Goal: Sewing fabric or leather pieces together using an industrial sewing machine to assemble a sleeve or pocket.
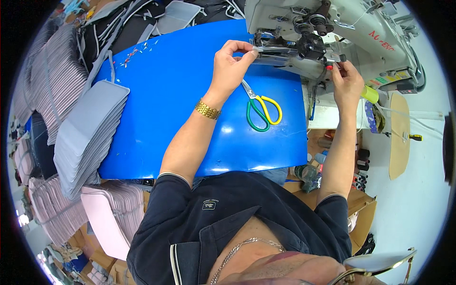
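Observation:
My left hand point(231, 64) is raised over the blue table top point(156, 109), its fingertips pinched on a small grey metal part at the front of the white sewing machine point(332, 28). My right hand point(346, 80) reaches up to the machine's black mechanism, fingers touching a small part with a red tip. Scissors point(260, 108) with one yellow and one green handle lie on the blue surface just below my left hand. A gold watch band sits on my left wrist.
A stack of grey padded pieces point(88, 135) rests on the left edge of the blue top. Striped pink and grey pieces point(57, 80) pile up at far left and lower left. Dark fabric and straps lie behind. Cardboard boxes point(361, 209) and thread spools sit below right.

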`<state>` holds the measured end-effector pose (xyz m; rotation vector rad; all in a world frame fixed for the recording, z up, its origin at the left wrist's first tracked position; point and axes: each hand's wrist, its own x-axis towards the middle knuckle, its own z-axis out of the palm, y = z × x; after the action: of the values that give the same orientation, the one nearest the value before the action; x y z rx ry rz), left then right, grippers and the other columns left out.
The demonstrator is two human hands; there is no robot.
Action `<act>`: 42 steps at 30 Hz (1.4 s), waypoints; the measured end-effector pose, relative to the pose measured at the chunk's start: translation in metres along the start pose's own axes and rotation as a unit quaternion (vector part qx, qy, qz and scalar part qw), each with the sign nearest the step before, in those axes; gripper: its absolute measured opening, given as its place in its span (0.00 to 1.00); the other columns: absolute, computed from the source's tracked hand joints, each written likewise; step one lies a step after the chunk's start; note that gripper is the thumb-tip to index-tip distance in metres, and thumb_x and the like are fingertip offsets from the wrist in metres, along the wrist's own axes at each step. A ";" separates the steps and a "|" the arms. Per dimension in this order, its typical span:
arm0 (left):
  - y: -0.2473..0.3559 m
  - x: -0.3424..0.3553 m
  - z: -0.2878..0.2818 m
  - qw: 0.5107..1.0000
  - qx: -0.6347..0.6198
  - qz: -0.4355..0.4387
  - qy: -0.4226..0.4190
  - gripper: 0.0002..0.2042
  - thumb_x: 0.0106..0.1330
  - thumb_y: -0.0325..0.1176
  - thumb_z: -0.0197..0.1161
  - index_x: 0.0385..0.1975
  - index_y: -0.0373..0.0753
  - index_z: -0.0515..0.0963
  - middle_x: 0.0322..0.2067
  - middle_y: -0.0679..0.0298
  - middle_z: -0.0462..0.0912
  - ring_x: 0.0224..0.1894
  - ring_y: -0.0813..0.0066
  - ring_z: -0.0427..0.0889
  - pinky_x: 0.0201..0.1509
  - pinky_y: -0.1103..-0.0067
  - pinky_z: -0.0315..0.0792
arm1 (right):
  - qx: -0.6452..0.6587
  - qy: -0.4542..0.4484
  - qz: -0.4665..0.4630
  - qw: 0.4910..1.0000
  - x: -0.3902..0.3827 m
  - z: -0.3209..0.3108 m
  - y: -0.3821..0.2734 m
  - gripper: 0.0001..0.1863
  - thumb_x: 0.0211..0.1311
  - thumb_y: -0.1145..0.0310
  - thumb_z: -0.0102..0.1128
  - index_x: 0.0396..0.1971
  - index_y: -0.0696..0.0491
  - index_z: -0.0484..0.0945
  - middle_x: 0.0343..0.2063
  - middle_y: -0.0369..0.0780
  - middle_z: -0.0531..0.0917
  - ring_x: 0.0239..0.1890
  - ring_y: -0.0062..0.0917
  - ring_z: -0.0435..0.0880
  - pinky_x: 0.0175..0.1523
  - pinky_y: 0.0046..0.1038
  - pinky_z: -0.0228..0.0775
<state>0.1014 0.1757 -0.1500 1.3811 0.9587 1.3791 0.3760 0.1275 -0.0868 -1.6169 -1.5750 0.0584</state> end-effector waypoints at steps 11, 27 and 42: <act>0.000 -0.001 0.007 0.967 -0.232 -0.096 -0.035 0.23 0.59 0.24 0.66 0.55 0.33 0.71 0.47 0.61 0.78 0.47 0.76 0.75 0.53 0.78 0.72 | 0.069 0.067 0.035 0.995 -0.050 -0.039 -0.026 0.23 0.60 0.76 0.63 0.57 0.54 0.75 0.45 0.38 0.82 0.30 0.16 0.80 0.35 0.18 0.73; -0.032 0.020 -0.002 0.985 -0.133 -0.107 -0.030 0.22 0.66 0.33 0.63 0.60 0.40 0.68 0.51 0.61 0.77 0.51 0.72 0.75 0.50 0.69 0.71 | -0.161 0.168 0.196 0.953 -0.273 -0.264 0.035 0.18 0.63 0.67 0.62 0.52 0.55 0.79 0.40 0.39 0.85 0.34 0.20 0.83 0.39 0.22 0.75; -0.050 -0.172 0.035 0.842 0.417 0.241 -0.243 0.21 0.67 0.36 0.61 0.57 0.33 0.71 0.61 0.46 0.67 0.62 0.50 0.67 0.66 0.62 0.60 | -0.248 0.086 0.557 0.788 -0.526 -0.396 0.101 0.20 0.57 0.55 0.63 0.36 0.59 0.84 0.23 0.43 0.84 0.24 0.26 0.85 0.35 0.26 0.76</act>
<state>0.1295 0.0208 -0.2418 2.6298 0.9203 0.8363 0.5750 -0.5034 -0.1623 -2.6843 -0.2922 0.1215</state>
